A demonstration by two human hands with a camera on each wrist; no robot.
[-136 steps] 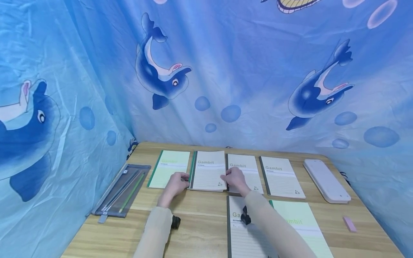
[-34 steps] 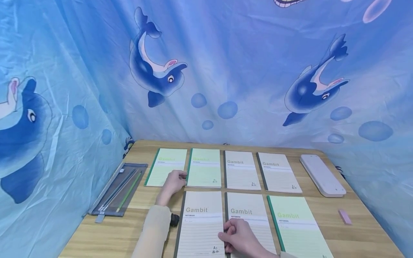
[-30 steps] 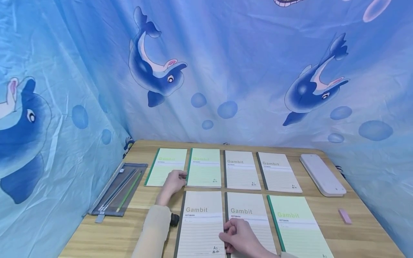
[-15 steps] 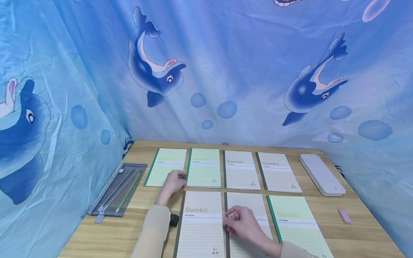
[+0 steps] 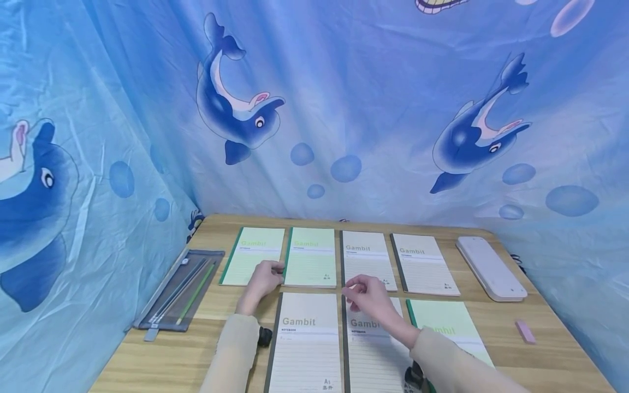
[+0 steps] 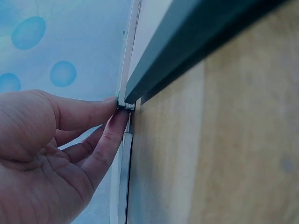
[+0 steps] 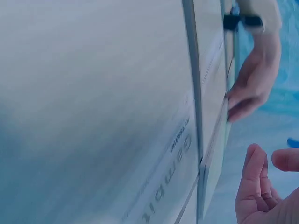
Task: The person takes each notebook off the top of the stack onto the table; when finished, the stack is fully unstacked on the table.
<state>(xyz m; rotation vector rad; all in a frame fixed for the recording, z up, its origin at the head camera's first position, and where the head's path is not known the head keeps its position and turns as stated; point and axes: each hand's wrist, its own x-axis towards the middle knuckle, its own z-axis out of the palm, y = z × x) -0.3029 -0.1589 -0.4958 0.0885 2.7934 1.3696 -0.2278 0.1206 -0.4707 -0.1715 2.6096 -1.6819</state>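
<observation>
Second from the left in the back row lies a pale green notebook (image 5: pixel 310 256) with a green spine. My left hand (image 5: pixel 264 279) pinches its near left corner between thumb and finger, seen close in the left wrist view. My right hand (image 5: pixel 371 297) hovers over the gap between the rows, fingers loosely bent and holding nothing. Just beyond it is a white notebook (image 5: pixel 366 256) with a dark spine, its lower part covered by the hand. Beneath the right forearm lies another white notebook (image 5: pixel 375 363) in the front row, next to a white one (image 5: pixel 306 349) on its left.
At the back row's ends lie a pale green notebook (image 5: pixel 255 251) and a white one (image 5: pixel 426 267). The right sleeve partly hides a green notebook (image 5: pixel 474 344). A mesh pouch (image 5: pixel 167 295) with pencils is at left, a pale case (image 5: pixel 491 267) and pink eraser (image 5: pixel 524 331) at right.
Earlier, a white notebook lay on the second back-row place; it now lies front left, exposing the green one. My right hand has left its edge and moved away toward the back row.
</observation>
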